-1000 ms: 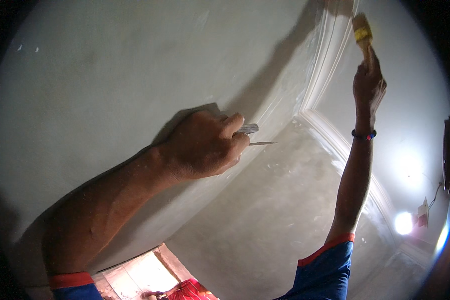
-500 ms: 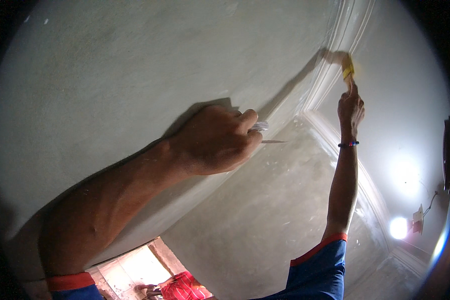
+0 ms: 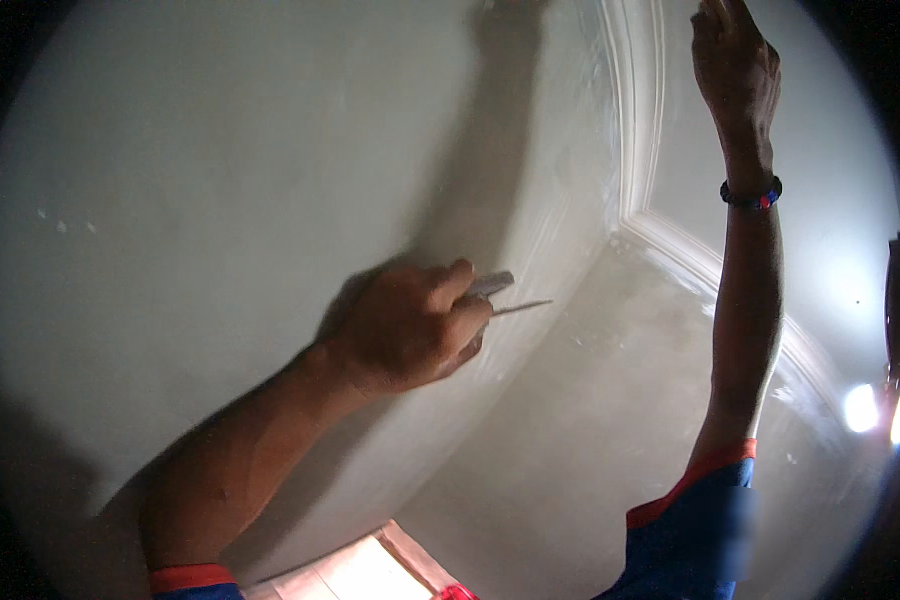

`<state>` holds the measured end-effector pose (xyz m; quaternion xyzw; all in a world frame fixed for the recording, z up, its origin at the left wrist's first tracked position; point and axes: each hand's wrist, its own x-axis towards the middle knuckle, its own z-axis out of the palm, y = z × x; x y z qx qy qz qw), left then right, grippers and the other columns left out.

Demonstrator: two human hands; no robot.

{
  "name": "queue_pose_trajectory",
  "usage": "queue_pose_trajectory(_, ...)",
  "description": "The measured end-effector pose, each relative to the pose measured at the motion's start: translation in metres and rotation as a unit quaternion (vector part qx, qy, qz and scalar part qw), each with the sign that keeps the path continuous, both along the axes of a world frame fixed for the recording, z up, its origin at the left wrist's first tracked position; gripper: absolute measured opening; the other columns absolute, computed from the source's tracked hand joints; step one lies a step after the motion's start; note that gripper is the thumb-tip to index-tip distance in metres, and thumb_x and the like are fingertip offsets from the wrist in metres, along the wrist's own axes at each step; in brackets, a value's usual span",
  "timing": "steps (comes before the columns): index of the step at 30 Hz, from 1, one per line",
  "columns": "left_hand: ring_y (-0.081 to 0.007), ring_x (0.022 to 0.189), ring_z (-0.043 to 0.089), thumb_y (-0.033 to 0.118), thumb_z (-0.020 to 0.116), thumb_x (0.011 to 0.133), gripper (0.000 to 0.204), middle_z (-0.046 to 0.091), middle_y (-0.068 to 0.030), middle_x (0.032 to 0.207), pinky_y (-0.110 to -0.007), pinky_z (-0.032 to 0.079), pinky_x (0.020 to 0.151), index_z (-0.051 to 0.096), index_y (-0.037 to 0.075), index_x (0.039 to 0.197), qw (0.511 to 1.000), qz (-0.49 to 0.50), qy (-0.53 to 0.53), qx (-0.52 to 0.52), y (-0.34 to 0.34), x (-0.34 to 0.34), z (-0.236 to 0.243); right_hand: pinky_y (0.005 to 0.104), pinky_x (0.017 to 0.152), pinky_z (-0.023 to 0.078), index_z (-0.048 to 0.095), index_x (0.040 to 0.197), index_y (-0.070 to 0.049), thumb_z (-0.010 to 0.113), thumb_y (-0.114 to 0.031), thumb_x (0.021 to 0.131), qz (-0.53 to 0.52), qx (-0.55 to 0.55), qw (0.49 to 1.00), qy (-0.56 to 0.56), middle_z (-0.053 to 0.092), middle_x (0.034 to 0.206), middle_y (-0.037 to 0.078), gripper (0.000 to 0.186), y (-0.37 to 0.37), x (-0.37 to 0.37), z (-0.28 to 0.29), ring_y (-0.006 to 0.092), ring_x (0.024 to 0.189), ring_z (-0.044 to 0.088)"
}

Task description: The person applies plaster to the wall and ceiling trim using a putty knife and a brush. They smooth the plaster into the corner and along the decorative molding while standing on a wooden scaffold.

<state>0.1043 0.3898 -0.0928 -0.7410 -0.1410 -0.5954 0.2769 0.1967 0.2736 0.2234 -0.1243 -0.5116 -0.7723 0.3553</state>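
Note:
My left hand [image 3: 410, 325] is closed beside the plastered wall [image 3: 220, 180], its back toward me. Out of its grip stick a grey, blunt-ended piece [image 3: 492, 284] and a thin, pointed strip [image 3: 525, 306]; whether they belong to one tool I cannot tell. My right hand [image 3: 740, 80] is raised high in front of the white ceiling [image 3: 820, 150], right of the moulded cornice [image 3: 645, 120]. Its fingers are bent together and partly cut off by the upper edge, so what they hold is out of sight. A dark beaded bracelet [image 3: 752, 193] circles the right wrist.
The cornice turns at the corner where a second wall [image 3: 560, 420] meets the first. A bright lamp [image 3: 860, 408] glows at the right, near a dark object [image 3: 898, 310]. Low down lies a bright opening [image 3: 370, 575] with a bit of red cloth [image 3: 457, 594] by it.
My right hand has moved up, and the yellow thing at its fingertips has left the view. My left hand sits slightly lower and further left. The whole view has shifted.

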Motion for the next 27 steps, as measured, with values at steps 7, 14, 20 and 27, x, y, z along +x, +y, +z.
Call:
queue_pose_trajectory(7,-0.0259,0.071,0.064,0.016,0.076,0.065,0.022,0.06,-0.013,0.091,-0.037,0.055,0.058,0.063,0.006,0.08,1.0,-0.008,-0.009,0.023,-0.014,0.004,0.009,0.0413,0.06,0.054,0.054,0.125,-0.024,0.053,-0.019,0.089,-0.022,0.024,0.998,0.046,0.068,0.088,0.013,0.037,0.007,0.059,0.046,0.0308,0.073,0.066)
queue_pose_trajectory(14,-0.0263,0.072,0.064,0.013,0.074,0.066,0.018,0.062,-0.0164,0.09,-0.037,0.054,0.058,0.061,0.005,0.075,0.999,-0.006,-0.024,0.045,-0.009,0.018,0.027,0.0422,0.062,0.053,0.049,0.131,-0.028,0.052,-0.013,0.086,-0.116,-0.13,0.954,0.245,0.064,0.087,0.014,0.047,0.072,0.205,0.031,0.0299,0.074,0.065)
queue_pose_trajectory(20,-0.0276,0.073,0.064,0.012,0.074,0.064,0.02,0.062,-0.0161,0.091,-0.037,0.053,0.058,0.063,0.003,0.078,0.999,0.004,-0.024,0.026,0.002,0.043,0.038,0.0392,0.06,0.052,0.05,0.129,-0.011,0.052,-0.012,0.084,0.077,-0.093,0.95,0.289,0.064,0.081,0.011,0.045,0.136,0.321,0.021,0.0269,0.069,0.064)
queue_pose_trajectory(27,-0.0272,0.074,0.063,0.013,0.072,0.065,0.018,0.062,-0.0128,0.09,-0.036,0.052,0.058,0.062,0.004,0.077,0.998,0.038,-0.044,0.023,0.001,0.048,0.024,0.0242,0.034,0.034,0.048,0.128,-0.003,0.05,-0.008,0.085,0.533,-0.445,0.621,0.363,0.049,0.062,0.0,0.043,0.145,0.214,-0.005,0.0079,0.043,0.044)
